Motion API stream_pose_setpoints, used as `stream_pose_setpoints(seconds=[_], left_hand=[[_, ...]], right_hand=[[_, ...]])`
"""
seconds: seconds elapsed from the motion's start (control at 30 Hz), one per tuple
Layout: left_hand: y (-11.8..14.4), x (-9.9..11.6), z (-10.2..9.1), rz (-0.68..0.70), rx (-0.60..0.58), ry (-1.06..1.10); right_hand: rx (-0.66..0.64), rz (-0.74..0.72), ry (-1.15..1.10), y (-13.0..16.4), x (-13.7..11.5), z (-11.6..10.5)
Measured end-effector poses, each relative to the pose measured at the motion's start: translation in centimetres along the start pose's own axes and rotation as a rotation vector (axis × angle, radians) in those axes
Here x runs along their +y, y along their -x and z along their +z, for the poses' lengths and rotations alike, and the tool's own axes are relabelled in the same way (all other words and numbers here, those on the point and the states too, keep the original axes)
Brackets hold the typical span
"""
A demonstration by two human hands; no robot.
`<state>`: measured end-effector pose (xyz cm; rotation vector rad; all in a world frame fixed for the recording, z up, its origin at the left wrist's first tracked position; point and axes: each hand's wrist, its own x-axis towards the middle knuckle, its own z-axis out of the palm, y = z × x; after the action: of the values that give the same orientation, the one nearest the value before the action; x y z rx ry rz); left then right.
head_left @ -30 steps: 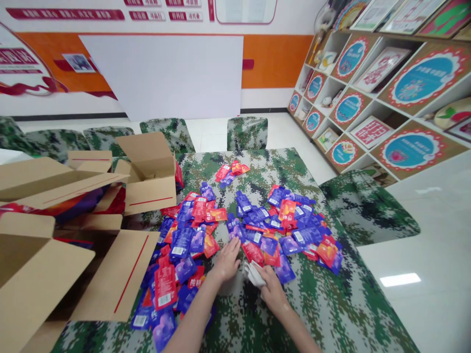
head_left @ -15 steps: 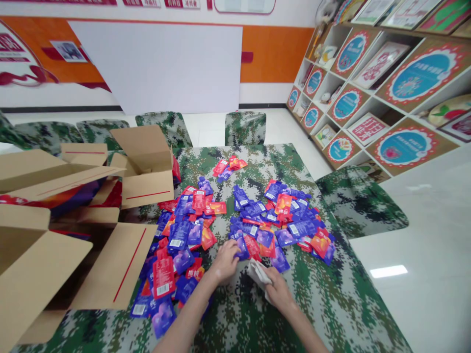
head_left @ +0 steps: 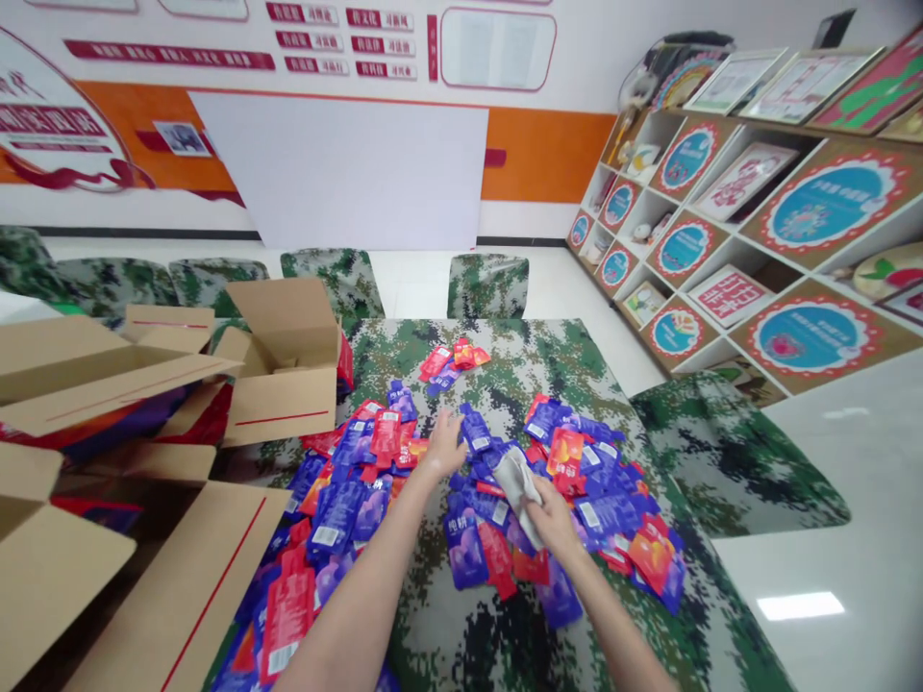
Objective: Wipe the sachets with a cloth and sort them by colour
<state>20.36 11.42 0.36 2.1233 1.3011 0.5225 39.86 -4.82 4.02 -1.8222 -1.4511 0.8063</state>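
My left hand reaches forward over the table, fingers stretched out and apart, just left of a purple pouch. I cannot tell whether the fingertips touch it. A folded white cloth is gripped in my right hand, above the right-hand pile of pouches. Red and purple flat pouches with spouts make up this pile. Another heap of the same pouches lies to the left, partly behind my left forearm. Farther back is a small group of red and purple pouches.
Open cardboard boxes crowd the table's left side, their flaps sticking out. A camouflage cloth covers the table. Camouflage-covered chairs stand at the far side and right. Shelves line the right wall.
My left hand has left the near purple pouch and moved forward. My right hand, with the cloth, has moved forward over the pile. The view has tilted up.
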Motion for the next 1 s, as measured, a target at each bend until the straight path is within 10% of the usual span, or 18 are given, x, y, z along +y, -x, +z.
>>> stream_pose_setpoints(seconds=[0.5, 0.73, 1.0], left_hand=[[-18.7, -10.5, -1.7, -0.333, 0.031, -0.119], [-20.2, -12.3, 0.6, -0.205, -0.093, -0.213], [-18.1, -10.4, 1.2, -0.094, -0.132, -0.093]], right_hand=[[-0.22, -0.095, 0.32, -36.1, -2.0, 5.6], [-0.314, -0.144, 0.437, -41.4, -0.4, 8.8], [-0.414, -0.202, 0.404, -39.9, 0.6, 8.0]])
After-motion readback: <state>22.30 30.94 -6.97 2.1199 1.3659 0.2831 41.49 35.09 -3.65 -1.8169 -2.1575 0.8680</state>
